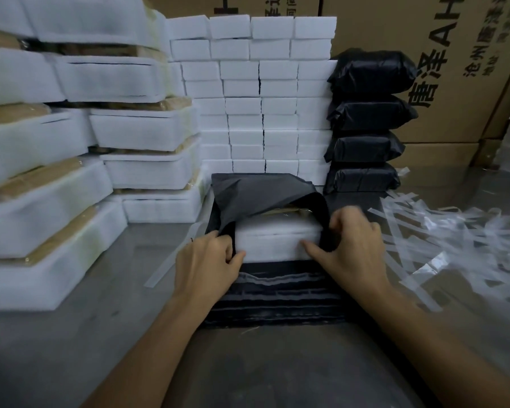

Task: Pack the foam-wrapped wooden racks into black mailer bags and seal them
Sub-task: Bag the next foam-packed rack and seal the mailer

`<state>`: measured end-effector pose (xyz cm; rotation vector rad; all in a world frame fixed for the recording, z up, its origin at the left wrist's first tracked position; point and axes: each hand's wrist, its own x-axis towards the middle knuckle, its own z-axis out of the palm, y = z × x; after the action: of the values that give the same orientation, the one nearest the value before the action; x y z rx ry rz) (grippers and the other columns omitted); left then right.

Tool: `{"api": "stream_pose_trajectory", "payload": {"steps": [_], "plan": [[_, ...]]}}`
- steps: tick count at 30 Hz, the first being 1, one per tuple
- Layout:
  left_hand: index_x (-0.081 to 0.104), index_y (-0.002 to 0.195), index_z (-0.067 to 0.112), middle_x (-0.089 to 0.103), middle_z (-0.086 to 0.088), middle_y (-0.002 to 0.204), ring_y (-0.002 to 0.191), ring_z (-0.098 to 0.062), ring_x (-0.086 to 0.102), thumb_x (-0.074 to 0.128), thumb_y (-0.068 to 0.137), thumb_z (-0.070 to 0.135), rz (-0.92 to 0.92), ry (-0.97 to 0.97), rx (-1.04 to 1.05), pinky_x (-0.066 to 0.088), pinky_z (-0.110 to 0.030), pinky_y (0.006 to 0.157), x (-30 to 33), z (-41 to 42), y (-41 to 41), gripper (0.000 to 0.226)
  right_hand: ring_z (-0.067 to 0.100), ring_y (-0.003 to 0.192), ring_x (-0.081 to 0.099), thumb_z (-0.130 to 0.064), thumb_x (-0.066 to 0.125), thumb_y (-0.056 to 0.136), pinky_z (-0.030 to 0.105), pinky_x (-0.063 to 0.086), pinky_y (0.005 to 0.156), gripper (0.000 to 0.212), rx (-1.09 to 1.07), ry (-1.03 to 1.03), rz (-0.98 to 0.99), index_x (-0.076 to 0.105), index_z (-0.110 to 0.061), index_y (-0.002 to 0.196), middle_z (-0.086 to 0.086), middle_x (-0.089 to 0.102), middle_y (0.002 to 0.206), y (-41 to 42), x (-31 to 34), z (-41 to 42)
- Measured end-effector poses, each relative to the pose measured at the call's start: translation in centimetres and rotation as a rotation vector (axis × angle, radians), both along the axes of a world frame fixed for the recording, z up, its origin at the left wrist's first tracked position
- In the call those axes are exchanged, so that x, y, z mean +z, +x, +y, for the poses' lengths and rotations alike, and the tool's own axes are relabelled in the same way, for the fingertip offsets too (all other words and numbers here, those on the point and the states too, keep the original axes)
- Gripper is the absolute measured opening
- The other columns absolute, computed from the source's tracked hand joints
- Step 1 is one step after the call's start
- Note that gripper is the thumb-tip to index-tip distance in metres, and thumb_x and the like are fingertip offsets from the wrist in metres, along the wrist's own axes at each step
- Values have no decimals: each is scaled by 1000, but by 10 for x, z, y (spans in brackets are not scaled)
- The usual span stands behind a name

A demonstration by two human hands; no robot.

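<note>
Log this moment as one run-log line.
step: bagging | left hand: grips bag mouth | right hand: grips bag mouth | rack: partly in | seal: not done

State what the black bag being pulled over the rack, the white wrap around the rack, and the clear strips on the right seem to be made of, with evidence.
Black bag: thin matte plastic film, it creases softly. White wrap: probably soft foam sheet, thick and fuzzy-edged. Clear strips: glossy see-through film, perhaps seal backings.

The grey floor (86, 334) carries foam-wrapped rack stacks (56, 160), flat black mailer bags (277, 298), sealed black parcels (365, 122) and clear strips (454, 245).
</note>
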<state>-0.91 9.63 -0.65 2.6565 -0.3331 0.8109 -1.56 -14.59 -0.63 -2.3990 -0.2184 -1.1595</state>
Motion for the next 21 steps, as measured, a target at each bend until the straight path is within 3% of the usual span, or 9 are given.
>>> {"api": "stream_pose_trajectory", "payload": {"steps": [1, 3, 5, 7, 9, 12, 18, 21], "plan": [[47, 56, 14, 47, 6, 57, 52, -14, 45, 80, 76, 26, 7, -9, -12, 24, -22, 45, -2, 0, 1, 40, 19, 91, 49, -37, 93, 60, 42, 49, 81, 70, 12, 50, 22, 49, -14, 109, 4, 49, 109, 0, 2, 3], [48, 65, 14, 50, 5, 69, 62, -15, 47, 76, 80, 23, 44, -26, -43, 34, -27, 52, -4, -2, 2, 33, 23, 125, 40, -46, 94, 54, 49, 47, 99, 112, 44, 79, 131, 30, -19, 143, 8, 30, 142, 0, 6, 8], [46, 73, 18, 49, 5, 79, 69, -17, 49, 74, 83, 20, 79, -38, -68, 41, -31, 58, -3, -4, 0, 30, 28, 140, 30, -57, 91, 50, 58, 38, 105, 135, 28, 13, 268, 7, -35, 153, 1, 14, 155, 4, 11, 14], [47, 75, 18, 52, 5, 82, 73, -18, 52, 71, 84, 13, 108, -46, -89, 47, -36, 62, -1, -5, -1, 26, 31, 144, 27, -64, 90, 48, 63, 35, 108, 145, 13, -64, 395, -7, -41, 153, 1, 10, 160, 14, 18, 22], [48, 74, 14, 55, 3, 79, 74, -21, 54, 62, 81, -3, 162, -43, -130, 49, -41, 65, 1, -5, -2, 23, 33, 141, 36, -66, 89, 46, 62, 39, 106, 147, 4, -81, 485, -8, -41, 153, 5, 21, 158, 25, 21, 30], [44, 72, 13, 50, 2, 78, 72, -25, 51, 50, 70, -16, 219, -2, -211, 44, -42, 63, 2, -6, -1, 30, 33, 132, 47, -63, 91, 46, 54, 45, 101, 138, -14, 19, 522, 7, -37, 152, 5, 34, 151, 39, 18, 39], [42, 72, 17, 45, 5, 78, 71, -20, 47, 50, 67, -13, 225, 83, -266, 31, -32, 58, 3, -4, -2, 32, 37, 116, 57, -53, 92, 53, 44, 48, 80, 110, -125, 139, 536, 28, -23, 137, 10, 46, 136, 66, 15, 52], [54, 96, 27, 51, 6, 94, 83, -20, 52, 55, 77, -8, 209, 121, -226, 37, -29, 63, 1, -7, -3, 40, 38, 114, 58, -50, 92, 57, 41, 43, 76, 92, -153, 167, 549, 37, -16, 124, 11, 54, 128, 74, 16, 57]]}}
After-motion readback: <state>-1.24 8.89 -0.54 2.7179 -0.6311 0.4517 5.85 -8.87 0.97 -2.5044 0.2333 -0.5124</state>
